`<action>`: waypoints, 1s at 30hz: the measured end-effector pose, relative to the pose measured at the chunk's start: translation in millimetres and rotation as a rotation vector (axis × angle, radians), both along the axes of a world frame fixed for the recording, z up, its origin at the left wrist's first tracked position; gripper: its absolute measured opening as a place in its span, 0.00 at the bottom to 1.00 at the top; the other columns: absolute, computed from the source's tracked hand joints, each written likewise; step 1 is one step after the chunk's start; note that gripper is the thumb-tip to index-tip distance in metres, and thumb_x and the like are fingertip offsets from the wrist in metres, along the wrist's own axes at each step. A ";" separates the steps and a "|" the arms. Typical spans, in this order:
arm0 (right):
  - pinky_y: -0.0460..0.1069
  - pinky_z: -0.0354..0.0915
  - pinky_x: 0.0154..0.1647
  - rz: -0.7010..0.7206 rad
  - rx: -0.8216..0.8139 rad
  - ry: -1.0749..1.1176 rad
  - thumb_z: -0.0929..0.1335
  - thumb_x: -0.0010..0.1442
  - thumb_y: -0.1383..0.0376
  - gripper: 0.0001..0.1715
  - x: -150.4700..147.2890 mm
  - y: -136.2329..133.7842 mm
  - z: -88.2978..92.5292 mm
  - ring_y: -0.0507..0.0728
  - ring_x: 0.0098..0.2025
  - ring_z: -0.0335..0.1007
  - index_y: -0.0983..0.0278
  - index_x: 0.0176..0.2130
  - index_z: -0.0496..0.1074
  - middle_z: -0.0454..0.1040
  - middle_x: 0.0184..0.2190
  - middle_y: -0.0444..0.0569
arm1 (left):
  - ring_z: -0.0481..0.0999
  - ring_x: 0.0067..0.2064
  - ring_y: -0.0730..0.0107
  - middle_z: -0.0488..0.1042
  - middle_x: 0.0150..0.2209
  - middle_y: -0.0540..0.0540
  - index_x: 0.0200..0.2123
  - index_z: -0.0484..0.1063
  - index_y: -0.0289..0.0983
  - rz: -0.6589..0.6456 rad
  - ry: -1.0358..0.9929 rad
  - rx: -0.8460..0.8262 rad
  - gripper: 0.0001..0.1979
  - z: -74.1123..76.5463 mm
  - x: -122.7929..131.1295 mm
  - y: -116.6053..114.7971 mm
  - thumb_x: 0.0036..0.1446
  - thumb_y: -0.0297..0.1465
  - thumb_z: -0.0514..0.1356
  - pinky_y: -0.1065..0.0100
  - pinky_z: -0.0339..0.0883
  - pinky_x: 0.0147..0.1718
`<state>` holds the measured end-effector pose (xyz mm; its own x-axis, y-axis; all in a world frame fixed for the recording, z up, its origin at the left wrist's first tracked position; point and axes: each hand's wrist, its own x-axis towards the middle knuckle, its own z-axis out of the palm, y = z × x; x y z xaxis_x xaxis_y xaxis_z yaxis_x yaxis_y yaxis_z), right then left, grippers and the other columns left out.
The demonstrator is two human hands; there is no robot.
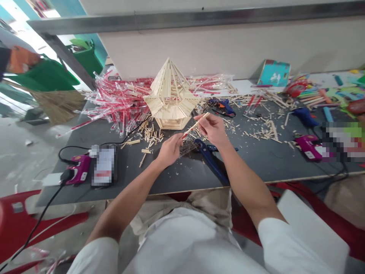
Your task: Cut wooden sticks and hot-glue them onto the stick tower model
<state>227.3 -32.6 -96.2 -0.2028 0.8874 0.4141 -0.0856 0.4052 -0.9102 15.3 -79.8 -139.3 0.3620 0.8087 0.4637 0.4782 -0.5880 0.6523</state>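
Between my two hands a pale wooden chopstick (194,126) slants up to the right, with a bit of red near its lower end. My left hand (170,149) pinches that lower end; the fingers of my right hand (210,128) are closed around the upper part. Just beyond them stands a lantern-like model (172,99) built of wooden sticks, with a pointed top and a flared skirt. Under my right hand lies a blue-handled cutting tool (210,160) on the table. Its head is partly hidden beside a dark mesh-like piece (188,147).
A heap of red-and-clear wrappers (119,101) lies left of the model. Cut stick pieces (151,136) litter the dark table (251,167). Blue glue guns (226,107) lie further back and right. A phone (104,167) and a purple power strip (80,169) with cables are at left.
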 end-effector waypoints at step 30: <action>0.41 0.49 0.13 -0.277 -0.366 0.525 0.79 0.49 0.47 0.25 43.1 43.1 -13.5 0.44 0.16 0.53 0.62 0.30 0.72 0.61 0.18 0.36 | 0.63 0.44 0.65 0.67 0.39 0.46 0.53 0.67 0.23 0.881 0.390 -0.258 0.22 78.6 -161.2 136.3 0.62 0.34 0.62 0.62 0.56 0.47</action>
